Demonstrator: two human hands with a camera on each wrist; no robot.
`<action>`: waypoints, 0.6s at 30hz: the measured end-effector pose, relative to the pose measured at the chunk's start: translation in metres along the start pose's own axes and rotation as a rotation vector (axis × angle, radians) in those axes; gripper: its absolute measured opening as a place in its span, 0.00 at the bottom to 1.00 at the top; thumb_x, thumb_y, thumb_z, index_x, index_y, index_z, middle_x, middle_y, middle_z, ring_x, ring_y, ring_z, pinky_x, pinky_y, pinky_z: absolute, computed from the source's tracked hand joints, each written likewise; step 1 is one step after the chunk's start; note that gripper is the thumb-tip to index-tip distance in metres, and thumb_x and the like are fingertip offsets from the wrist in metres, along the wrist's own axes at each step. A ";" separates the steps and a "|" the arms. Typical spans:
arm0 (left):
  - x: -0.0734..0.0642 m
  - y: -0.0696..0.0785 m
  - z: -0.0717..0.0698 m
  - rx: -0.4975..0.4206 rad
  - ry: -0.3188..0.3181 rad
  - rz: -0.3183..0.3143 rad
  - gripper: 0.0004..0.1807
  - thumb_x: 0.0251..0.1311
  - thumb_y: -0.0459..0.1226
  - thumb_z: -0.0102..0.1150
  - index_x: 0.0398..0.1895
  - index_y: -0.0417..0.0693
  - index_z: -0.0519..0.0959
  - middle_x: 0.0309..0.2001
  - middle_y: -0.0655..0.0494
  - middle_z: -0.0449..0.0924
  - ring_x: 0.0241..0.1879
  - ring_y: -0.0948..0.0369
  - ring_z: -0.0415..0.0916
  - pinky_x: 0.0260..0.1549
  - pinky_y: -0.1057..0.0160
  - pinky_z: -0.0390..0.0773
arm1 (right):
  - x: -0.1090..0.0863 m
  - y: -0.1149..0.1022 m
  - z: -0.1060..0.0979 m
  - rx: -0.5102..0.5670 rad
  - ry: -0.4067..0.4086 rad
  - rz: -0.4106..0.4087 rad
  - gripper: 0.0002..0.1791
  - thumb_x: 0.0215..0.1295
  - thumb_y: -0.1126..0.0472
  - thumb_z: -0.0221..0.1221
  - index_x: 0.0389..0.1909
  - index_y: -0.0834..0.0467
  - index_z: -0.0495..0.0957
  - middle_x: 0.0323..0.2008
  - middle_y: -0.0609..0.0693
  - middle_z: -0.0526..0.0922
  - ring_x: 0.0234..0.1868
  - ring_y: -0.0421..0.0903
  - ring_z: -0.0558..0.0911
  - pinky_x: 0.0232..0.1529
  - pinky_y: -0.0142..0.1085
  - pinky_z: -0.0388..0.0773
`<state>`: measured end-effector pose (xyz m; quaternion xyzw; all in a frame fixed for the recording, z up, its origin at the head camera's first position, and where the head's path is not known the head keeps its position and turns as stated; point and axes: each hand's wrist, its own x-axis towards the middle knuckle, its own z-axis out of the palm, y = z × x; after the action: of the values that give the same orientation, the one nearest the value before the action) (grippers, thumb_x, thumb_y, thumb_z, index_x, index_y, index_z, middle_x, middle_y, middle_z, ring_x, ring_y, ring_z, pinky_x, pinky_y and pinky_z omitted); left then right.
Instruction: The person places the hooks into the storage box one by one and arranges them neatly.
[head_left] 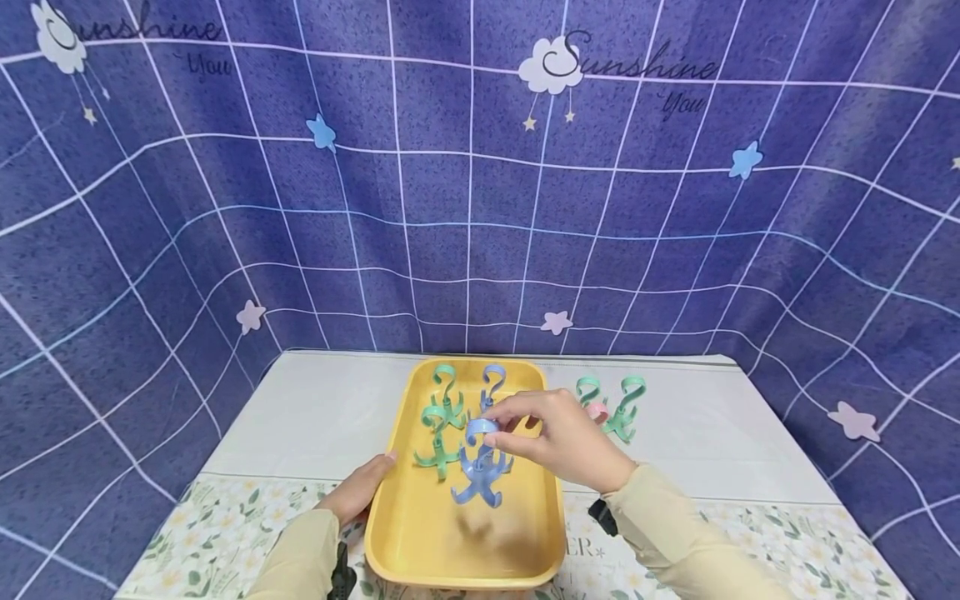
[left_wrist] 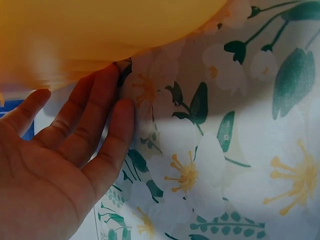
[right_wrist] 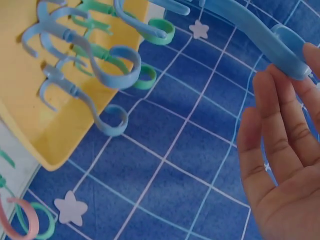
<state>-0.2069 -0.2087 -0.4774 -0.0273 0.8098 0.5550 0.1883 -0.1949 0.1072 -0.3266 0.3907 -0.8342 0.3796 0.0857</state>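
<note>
My right hand (head_left: pixel 558 437) pinches a blue hanger hook (head_left: pixel 481 483) by its curled top, its several prongs hanging over the yellow tray (head_left: pixel 420 542). Standing in the tray are green hooks (head_left: pixel 438 457) on the left and blue hooks (right_wrist: pixel 62 77), partly hidden behind the hand in the head view. At the tray's left side, my left hand (head_left: pixel 358 492) touches the rim. Its extended fingers (left_wrist: pixel 120 130) lie against the tray's underside in the left wrist view.
Right of the tray stand green hooks (head_left: pixel 622 412) and a pink hook (head_left: pixel 597 412), partly covered by my right hand. A white and floral cloth (head_left: pixel 795 542) covers the table. Behind it hangs a blue grid-patterned curtain (head_left: pixel 465 192).
</note>
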 end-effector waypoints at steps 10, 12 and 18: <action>-0.002 0.000 0.000 -0.002 -0.002 0.021 0.35 0.81 0.55 0.36 0.70 0.31 0.61 0.39 0.44 0.81 0.35 0.51 0.83 0.34 0.51 0.85 | 0.012 0.000 0.019 0.020 -0.028 -0.005 0.09 0.67 0.58 0.68 0.45 0.54 0.88 0.34 0.40 0.87 0.36 0.32 0.82 0.38 0.30 0.80; -0.002 0.001 0.001 0.003 0.015 0.009 0.34 0.81 0.55 0.36 0.69 0.32 0.62 0.39 0.44 0.81 0.35 0.52 0.83 0.35 0.51 0.85 | 0.014 0.002 0.023 0.040 -0.038 -0.002 0.08 0.68 0.58 0.68 0.45 0.55 0.88 0.34 0.40 0.87 0.35 0.32 0.82 0.38 0.31 0.81; -0.001 0.002 0.003 0.022 0.044 -0.008 0.34 0.81 0.54 0.35 0.70 0.33 0.63 0.40 0.45 0.81 0.36 0.53 0.83 0.36 0.51 0.85 | 0.021 0.006 0.040 0.028 -0.049 0.022 0.08 0.66 0.58 0.69 0.44 0.55 0.89 0.32 0.40 0.86 0.34 0.31 0.81 0.38 0.29 0.80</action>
<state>-0.2061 -0.2052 -0.4764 -0.0407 0.8198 0.5444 0.1728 -0.2079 0.0697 -0.3485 0.3918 -0.8349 0.3826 0.0554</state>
